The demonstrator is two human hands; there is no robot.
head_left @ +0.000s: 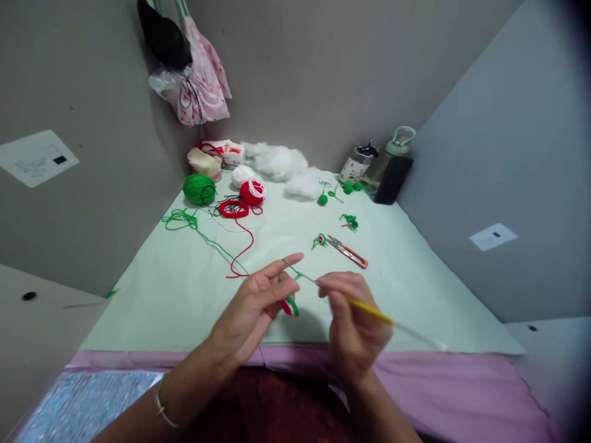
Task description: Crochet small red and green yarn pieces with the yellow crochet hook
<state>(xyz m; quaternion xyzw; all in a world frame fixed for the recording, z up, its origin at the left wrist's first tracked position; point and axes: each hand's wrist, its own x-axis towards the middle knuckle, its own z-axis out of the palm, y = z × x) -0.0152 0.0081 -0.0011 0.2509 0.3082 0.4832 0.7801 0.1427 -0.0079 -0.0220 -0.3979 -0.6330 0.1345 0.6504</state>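
Between the thumb and fingers of my left hand is a small crochet piece in red, white and green. The index finger of that hand is stretched out, with green yarn looped over it. My right hand is closed around a crochet hook with a yellow handle. Its thin metal tip points left toward my left hand, and the green yarn runs to it. The far end of the hook is blurred. Part of the crochet piece is hidden behind my left fingers.
Orange-handled thread snips lie beyond my hands, beside yarn scraps. A green yarn ball, a red yarn ball and white stuffing sit farther back. A dark phone leans against a bottle at the right wall.
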